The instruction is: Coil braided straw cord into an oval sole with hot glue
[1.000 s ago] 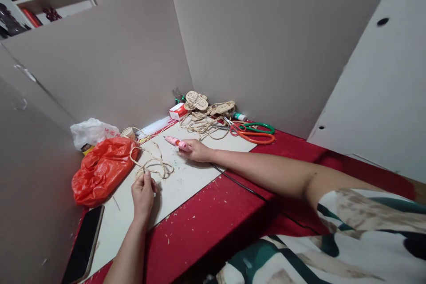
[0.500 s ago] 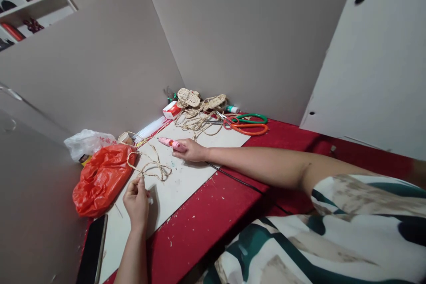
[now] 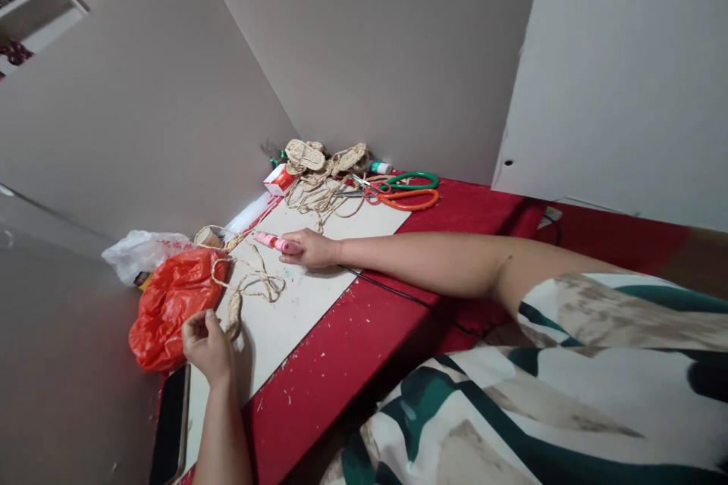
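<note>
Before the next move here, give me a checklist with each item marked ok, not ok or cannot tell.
1. Pink tool held in the right hand: ok.
2. Tool's tip pointing away from the left hand: ok.
3. Left hand gripping the braided piece beside it: cannot tell, its fingertips are unclear.
4. Looped twine clear of the red bag: not ok, a loop overlaps its edge in view.
5. Scissors out of both hands: ok.
6. Tool heated: cannot tell.
</note>
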`<state>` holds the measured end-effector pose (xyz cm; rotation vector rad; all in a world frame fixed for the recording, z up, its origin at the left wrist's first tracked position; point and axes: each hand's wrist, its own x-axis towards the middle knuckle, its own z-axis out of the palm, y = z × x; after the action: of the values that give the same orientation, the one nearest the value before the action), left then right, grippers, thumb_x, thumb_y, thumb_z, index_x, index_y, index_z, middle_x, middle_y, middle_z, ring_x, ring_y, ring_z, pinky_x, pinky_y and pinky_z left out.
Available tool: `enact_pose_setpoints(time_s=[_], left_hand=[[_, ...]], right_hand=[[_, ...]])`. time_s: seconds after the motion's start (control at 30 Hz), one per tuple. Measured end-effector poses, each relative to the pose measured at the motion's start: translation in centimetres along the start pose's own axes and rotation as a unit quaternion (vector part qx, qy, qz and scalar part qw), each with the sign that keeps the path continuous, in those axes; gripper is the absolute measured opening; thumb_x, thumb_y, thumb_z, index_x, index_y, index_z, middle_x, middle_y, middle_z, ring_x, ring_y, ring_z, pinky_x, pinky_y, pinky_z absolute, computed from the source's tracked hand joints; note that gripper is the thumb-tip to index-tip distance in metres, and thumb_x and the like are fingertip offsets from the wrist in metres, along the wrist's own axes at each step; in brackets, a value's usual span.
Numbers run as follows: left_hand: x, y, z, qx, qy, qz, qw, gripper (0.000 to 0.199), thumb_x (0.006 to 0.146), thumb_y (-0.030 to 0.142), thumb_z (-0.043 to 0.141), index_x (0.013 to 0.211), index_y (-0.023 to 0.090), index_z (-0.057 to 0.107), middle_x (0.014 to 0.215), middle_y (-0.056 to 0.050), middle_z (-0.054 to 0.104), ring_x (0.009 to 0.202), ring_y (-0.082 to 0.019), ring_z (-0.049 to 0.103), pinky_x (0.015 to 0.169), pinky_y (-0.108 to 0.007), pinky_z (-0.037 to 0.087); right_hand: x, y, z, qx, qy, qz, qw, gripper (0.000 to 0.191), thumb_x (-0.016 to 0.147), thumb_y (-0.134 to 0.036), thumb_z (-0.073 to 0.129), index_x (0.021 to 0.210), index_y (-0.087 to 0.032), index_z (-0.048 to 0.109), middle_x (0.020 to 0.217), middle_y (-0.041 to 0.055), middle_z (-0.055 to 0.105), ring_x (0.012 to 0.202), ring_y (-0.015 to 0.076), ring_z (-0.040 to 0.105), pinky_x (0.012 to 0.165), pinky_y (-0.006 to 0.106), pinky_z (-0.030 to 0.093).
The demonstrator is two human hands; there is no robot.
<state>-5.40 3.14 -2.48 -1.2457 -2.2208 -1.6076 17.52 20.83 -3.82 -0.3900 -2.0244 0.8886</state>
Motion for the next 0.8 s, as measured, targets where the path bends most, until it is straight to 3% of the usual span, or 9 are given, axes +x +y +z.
enact_pose_setpoints(time_s=[0.1, 0.27, 0.5, 0.8], left_hand=[[1.1, -1.5, -0.3, 0.068, 0.038, 0.0, 0.997, 0.025, 0.083, 0.037, 0.058, 0.099, 0.018, 0.055, 0.094, -0.005, 0.058, 0.089, -0.02, 0.057, 0.084, -0.036, 0.045], [1.6, -3.2, -0.2, 0.151, -0.032, -0.043, 0.987, 0.031, 0.087, 0.038, 0.059, 0.108, 0.015, 0.059, 0.103, -0.007, 0.061, 0.088, -0.019, 0.06, 0.079, -0.041, 0.049], [1.5, -3.2, -0.2, 0.191, -0.107, -0.044, 0.975, 0.071, 0.062, 0.051, 0.074, 0.12, 0.014, 0.056, 0.092, -0.007, 0.064, 0.085, -0.023, 0.062, 0.082, -0.037, 0.047], [1.3, -3.2, -0.2, 0.196, -0.12, -0.025, 0.973, 0.07, 0.066, 0.039, 0.07, 0.129, 0.016, 0.049, 0.087, -0.004, 0.064, 0.083, -0.021, 0.063, 0.083, -0.035, 0.046]], right_hand=[[-0.2, -0.2, 0.1, 0.013, -0.008, -0.004, 1.0, 0.026, 0.075, -0.037, 0.056, 0.067, -0.018, 0.041, 0.062, -0.0035, 0.043, 0.058, 0.0091, 0.035, 0.06, 0.023, 0.028], [-0.4, -0.5, 0.5, 0.019, -0.022, -0.006, 1.0, 0.023, 0.075, -0.034, 0.056, 0.068, -0.018, 0.042, 0.063, -0.0027, 0.046, 0.058, 0.0093, 0.036, 0.061, 0.023, 0.028], [-0.4, -0.7, 0.4, 0.02, -0.036, -0.001, 0.999, 0.02, 0.074, -0.032, 0.058, 0.069, -0.017, 0.045, 0.064, -0.0014, 0.048, 0.059, 0.0105, 0.04, 0.061, 0.023, 0.029], [-0.3, -0.5, 0.3, 0.016, -0.004, 0.017, 1.0, 0.025, 0.075, -0.037, 0.056, 0.068, -0.017, 0.042, 0.062, -0.0031, 0.043, 0.059, 0.0096, 0.034, 0.06, 0.023, 0.027]])
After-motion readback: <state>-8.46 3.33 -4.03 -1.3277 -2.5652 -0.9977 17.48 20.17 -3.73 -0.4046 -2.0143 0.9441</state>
